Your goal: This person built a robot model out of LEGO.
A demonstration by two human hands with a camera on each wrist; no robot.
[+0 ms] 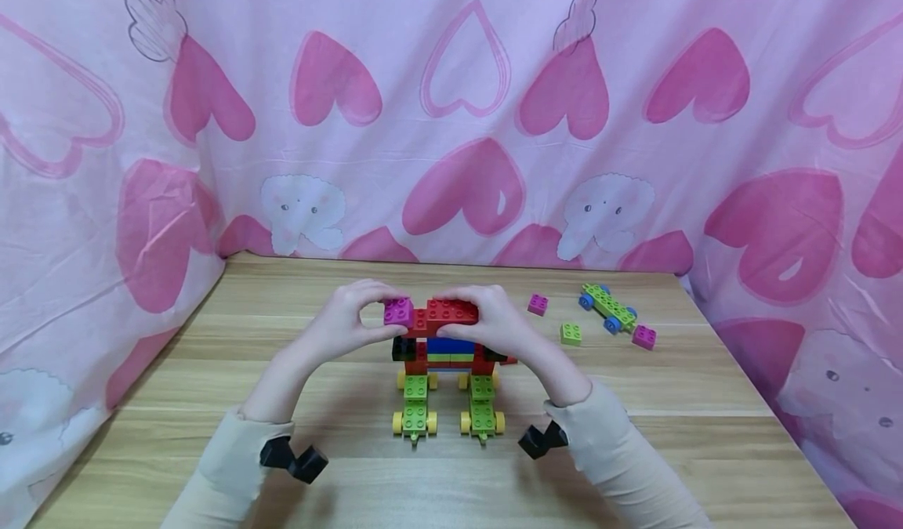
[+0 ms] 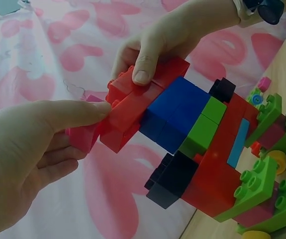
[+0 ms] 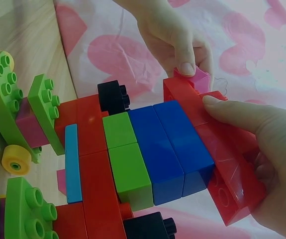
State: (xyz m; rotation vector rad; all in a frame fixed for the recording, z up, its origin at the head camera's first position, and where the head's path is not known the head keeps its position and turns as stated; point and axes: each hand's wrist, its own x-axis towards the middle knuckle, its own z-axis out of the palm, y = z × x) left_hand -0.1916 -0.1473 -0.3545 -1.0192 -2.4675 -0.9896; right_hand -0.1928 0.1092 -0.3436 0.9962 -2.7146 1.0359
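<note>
A figure of stacked toy building blocks stands on two lime-green wheeled bases (image 1: 415,403) with yellow wheels. Its body has blue blocks (image 3: 168,149), lime blocks (image 3: 128,164), red blocks and a black block (image 2: 170,179) on either side. Red blocks (image 1: 451,309) lie crosswise on top. At their left end my left hand (image 1: 344,321) pinches a magenta block (image 1: 398,311) between thumb and fingers, touching the red. My right hand (image 1: 497,324) grips the red blocks at the other end, thumb on the near face. The magenta block's underside is partly hidden.
Right of the figure lie a loose magenta block (image 1: 538,304), a lime block (image 1: 571,334) and another magenta block (image 1: 644,337). A lime wheeled base (image 1: 608,308) with blue wheels is beside them. A pink heart-patterned curtain (image 1: 466,59) borders the wooden table (image 1: 317,451).
</note>
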